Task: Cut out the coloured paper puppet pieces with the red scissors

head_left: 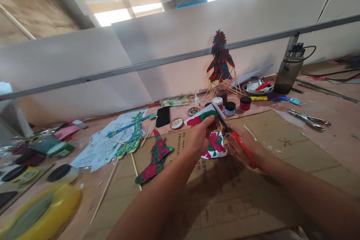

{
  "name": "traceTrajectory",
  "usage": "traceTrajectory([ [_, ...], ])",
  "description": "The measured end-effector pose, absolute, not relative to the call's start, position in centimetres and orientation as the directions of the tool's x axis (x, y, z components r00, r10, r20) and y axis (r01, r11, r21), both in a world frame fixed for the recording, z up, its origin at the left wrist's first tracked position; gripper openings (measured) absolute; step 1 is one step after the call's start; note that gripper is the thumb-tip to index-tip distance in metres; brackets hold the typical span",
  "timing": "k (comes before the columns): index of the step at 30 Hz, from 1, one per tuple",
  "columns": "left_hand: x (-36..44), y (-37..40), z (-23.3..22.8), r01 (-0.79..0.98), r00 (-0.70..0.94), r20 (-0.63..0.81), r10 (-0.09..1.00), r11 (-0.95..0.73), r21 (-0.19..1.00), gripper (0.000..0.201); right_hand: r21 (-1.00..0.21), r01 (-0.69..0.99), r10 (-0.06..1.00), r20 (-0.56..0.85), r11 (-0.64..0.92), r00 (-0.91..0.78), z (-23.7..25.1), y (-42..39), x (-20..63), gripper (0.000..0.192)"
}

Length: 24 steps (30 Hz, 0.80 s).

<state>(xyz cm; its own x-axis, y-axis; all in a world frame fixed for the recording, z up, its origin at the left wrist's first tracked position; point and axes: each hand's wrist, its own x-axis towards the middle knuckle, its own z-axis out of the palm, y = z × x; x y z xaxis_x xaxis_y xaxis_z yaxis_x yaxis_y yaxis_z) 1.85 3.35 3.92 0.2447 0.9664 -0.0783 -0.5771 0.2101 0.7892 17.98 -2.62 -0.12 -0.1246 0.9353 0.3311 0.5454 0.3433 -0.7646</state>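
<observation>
Over the cardboard sheet, my left hand [203,132] pinches a piece of painted paper [200,117], white with red and green paint. In my right hand [244,146] are scissors [242,145] with red handles, fingers wrapped round them. Their dark blades point up and left against the right edge of the painted paper; how far apart the blades are is hard to see. Just below lies another painted scrap [215,145] in red, green and white. Left of my arms, red and green cut-out shapes [158,149] lie on the cardboard beside a thin stick.
The cardboard sheet [270,195] covers the bench front. Behind it stand paint jars [230,108], a phone [163,116], a stick-legged painted figure [221,58] and a bottle [289,69]. Pliers [309,119] lie right; yellow tape [42,212] and printed drawings [98,142] lie left.
</observation>
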Motion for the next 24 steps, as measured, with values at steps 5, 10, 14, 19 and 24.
traceTrajectory([
  [5,1.72,3.53,3.91,-0.555,0.259,-0.065,0.964,0.204,0.807,0.024,-0.761,0.545,0.933,0.330,0.353,-0.144,-0.04,-2.69,17.82,0.069],
  [10,1.72,3.57,3.90,-0.555,0.250,-0.062,0.966,0.195,0.808,0.027,-0.798,0.507,0.942,0.320,0.327,-0.103,-0.06,-2.91,17.46,0.070],
  [14,1.63,3.59,3.89,-0.539,0.246,-0.042,0.968,0.173,0.824,0.027,-0.785,0.512,0.934,0.338,0.348,-0.117,0.02,-2.86,17.62,0.060],
  [19,1.53,3.74,3.87,-0.535,0.229,-0.024,0.973,0.147,0.832,0.029,-0.764,0.533,0.928,0.350,0.363,-0.129,0.09,-2.83,17.70,0.050],
  [24,1.38,3.90,3.90,-0.539,0.231,-0.024,0.973,0.148,0.829,0.028,-0.750,0.554,0.925,0.362,0.361,-0.114,0.38,-3.10,17.50,0.049],
])
